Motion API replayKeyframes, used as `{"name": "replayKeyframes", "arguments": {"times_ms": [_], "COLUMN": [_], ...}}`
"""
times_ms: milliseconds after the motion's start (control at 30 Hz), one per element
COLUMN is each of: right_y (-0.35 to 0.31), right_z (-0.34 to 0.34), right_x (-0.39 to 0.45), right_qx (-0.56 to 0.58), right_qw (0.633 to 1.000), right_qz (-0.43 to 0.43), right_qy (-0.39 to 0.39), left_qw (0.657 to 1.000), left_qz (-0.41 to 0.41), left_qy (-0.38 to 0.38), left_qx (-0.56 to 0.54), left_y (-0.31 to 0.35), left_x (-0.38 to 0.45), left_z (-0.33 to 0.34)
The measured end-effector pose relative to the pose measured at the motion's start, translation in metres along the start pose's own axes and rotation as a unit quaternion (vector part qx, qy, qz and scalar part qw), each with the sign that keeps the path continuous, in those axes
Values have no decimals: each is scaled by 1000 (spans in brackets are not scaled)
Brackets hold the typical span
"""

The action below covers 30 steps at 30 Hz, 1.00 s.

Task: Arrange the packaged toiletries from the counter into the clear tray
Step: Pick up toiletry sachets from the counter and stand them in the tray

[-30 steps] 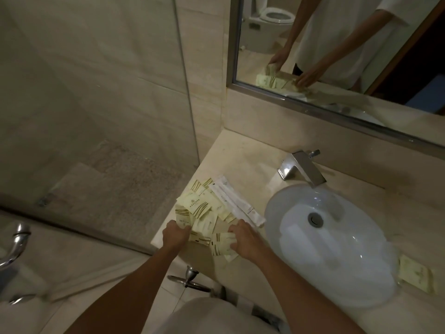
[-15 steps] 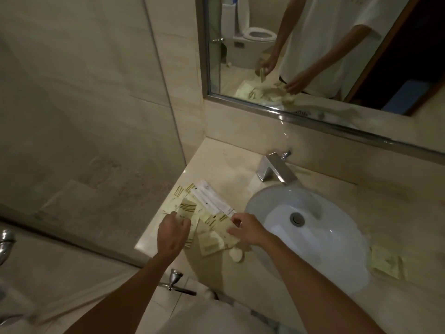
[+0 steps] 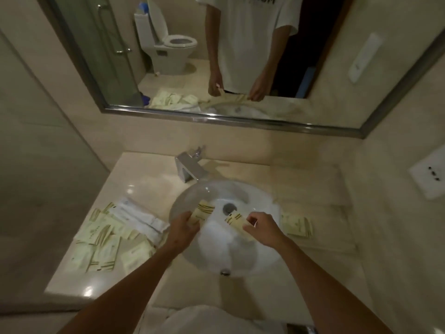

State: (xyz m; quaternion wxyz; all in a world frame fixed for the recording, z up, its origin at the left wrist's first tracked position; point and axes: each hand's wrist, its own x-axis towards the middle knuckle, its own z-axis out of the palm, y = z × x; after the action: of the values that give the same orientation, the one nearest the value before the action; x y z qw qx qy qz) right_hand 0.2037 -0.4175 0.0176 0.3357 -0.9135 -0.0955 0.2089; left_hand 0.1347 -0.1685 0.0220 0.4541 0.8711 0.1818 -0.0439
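Half a second ago both my hands were down in the pile at the left of the tabletop (image 3: 125,189); now they hang over the basin (image 3: 255,196), each carrying a packet. My left hand (image 3: 184,229) pinches one packet (image 3: 204,209) between thumb and fingers, and my right hand (image 3: 263,227) pinches a second packet (image 3: 237,222) by its edge. So two pieces are lifted out of the heap and on their way rightward, which I take as the carry step, not yet the placing.

The clear tray I cannot make out with certainty. There is a faint glassy outline on the tabletop right of the basin, with a lone packet (image 3: 297,225) lying in or on it, but motion blur leaves that unsure.

The packets are flat, pale yellow sachets with dark gold stripes at one end, light and slightly floppy. Most remain in the pile (image 3: 101,242), overlapping loosely, with a long white wrapped item (image 3: 139,216) lying across their far side.
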Motion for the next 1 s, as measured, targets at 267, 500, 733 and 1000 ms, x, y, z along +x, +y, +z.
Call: {"name": "replayKeyframes", "arguments": {"times_ms": [267,500,733,1000], "right_y": [85,131,147,174], "right_z": [-62,-97,-90,-80], "right_x": [-29,-25,-9,-10], "right_qx": [14,-69,-199,-168], "right_qw": [989,972,966,982], "right_qz": [75,46,-72,-69], "right_qy": [127,222,150,54], "left_qw": [997,994,990,979], "left_qz": [44,48,42,45], "left_qy": [-56,-100,-128,-155], "left_qx": [3,13,44,126], "left_y": [66,113,128,137], "left_x": [17,36,56,76], "left_z": [75,120,138,158]}}
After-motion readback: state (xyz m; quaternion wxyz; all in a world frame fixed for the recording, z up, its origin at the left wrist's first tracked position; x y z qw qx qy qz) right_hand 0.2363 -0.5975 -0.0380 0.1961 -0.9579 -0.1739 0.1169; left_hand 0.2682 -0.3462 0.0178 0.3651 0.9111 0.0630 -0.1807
